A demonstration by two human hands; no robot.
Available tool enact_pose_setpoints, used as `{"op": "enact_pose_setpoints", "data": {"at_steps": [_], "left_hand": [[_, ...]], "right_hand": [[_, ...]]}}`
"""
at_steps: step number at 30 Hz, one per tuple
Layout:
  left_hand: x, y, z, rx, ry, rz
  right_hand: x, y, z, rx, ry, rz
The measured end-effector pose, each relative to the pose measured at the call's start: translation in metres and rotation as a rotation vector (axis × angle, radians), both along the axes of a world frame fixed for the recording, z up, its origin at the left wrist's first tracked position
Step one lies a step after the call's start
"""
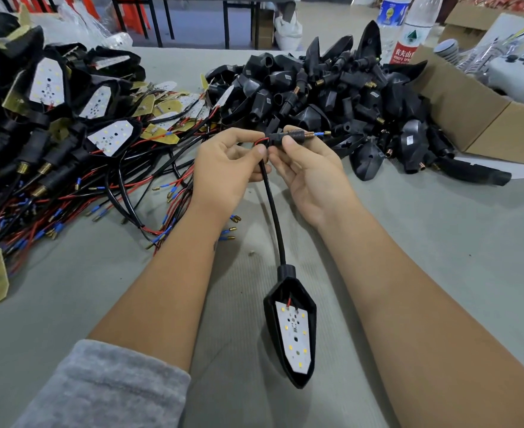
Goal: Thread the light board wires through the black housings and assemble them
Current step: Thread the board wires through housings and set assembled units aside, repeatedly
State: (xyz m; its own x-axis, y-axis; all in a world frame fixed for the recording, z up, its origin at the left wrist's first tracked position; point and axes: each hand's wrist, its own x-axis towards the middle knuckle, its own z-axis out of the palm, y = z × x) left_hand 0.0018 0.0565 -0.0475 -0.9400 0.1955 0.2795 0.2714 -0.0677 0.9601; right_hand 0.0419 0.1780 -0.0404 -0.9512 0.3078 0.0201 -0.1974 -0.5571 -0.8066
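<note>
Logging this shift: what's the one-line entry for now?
left hand: pinches cable | right hand: holds black stem | housing: board seated, hanging

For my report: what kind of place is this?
Probably a small assembly workshop: a pile of black housings, a heap of wired light boards and a cardboard box share the table.

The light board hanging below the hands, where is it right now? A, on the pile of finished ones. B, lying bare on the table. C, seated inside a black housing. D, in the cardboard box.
C: the white light board sits inside the black housing that dangles on its black cable beneath both hands.
</note>
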Motion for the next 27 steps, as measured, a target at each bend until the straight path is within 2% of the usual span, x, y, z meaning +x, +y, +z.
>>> {"op": "enact_pose_setpoints", "data": {"at_steps": [5,9,14,18,22,27], "left_hand": [[-0.0007,0.0009,-0.0009,-0.026,0.019,-0.001],[-0.0014,0.0008,0.0001,-0.046,0.013,-0.021],[-0.0018,0.0024,0.0001,-0.036,-0.039,0.034],[-0.0008,0.0015,-0.0004,-0.109,0.005,-0.025],[0.002,0.0041,0.0005,-0.169,-0.011,-0.108],[0.0036,0.0037,0.0015,-0.162,-0.029,-0.111]], "right_hand": [[0.0005,-0.0026,0.0011,0.142,-0.051,-0.051],[0.0005,-0.0039,0.0015,0.171,-0.056,-0.051],[0.0001,-0.0024,0.0007,0.157,-0.061,-0.063],[-0.0013,-0.0018,-0.0002,0.168,-0.073,-0.086],[-0.0026,-0.0001,0.0,0.079,-0.067,-0.157],[-0.0032,0.0052,0.001,0.033,-0.07,-0.187]]}}
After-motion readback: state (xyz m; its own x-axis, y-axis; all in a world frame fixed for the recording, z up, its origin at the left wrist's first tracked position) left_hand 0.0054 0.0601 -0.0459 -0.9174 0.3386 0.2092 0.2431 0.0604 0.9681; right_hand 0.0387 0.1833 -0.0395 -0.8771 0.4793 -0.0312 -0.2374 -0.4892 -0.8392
